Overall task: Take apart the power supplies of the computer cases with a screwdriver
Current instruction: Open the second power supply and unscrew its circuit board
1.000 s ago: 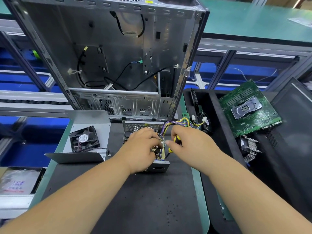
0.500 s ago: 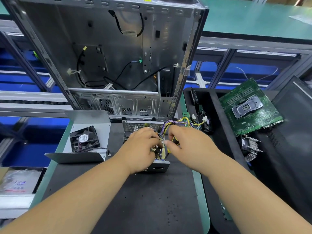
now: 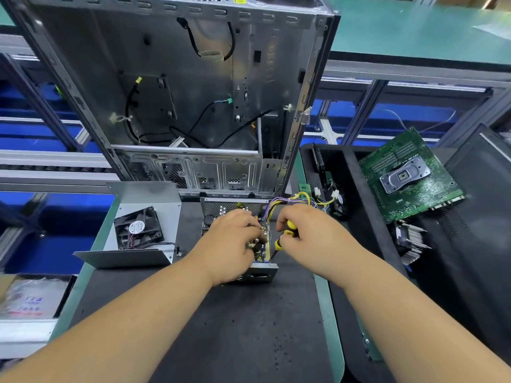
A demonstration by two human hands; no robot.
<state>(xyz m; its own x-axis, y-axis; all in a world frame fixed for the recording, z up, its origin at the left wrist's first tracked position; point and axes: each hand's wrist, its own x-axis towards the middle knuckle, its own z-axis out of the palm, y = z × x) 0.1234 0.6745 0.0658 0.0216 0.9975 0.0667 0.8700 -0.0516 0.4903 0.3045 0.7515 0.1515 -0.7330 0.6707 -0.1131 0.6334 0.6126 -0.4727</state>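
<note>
An opened power supply (image 3: pixel 258 273) lies on the black mat, its circuit board exposed and a bundle of coloured wires (image 3: pixel 293 201) leaving its far right corner. My left hand (image 3: pixel 231 244) rests on top of the board, fingers curled over its parts. My right hand (image 3: pixel 312 236) grips a yellow-and-black screwdriver (image 3: pixel 284 234), its tip pointing down at the board's right edge. The supply's removed metal cover (image 3: pixel 143 199) with a black fan (image 3: pixel 138 228) lies to the left.
An empty computer case (image 3: pixel 179 92) stands upright behind the supply. To the right a black tray (image 3: pixel 354 175) holds a green motherboard (image 3: pixel 406 175) and a heatsink (image 3: pixel 412 241). A bin with plastic bags (image 3: pixel 30 297) sits at lower left.
My right hand has drawn slightly back to the right, so more of the screwdriver's yellow handle shows. My left hand stays on the board.
</note>
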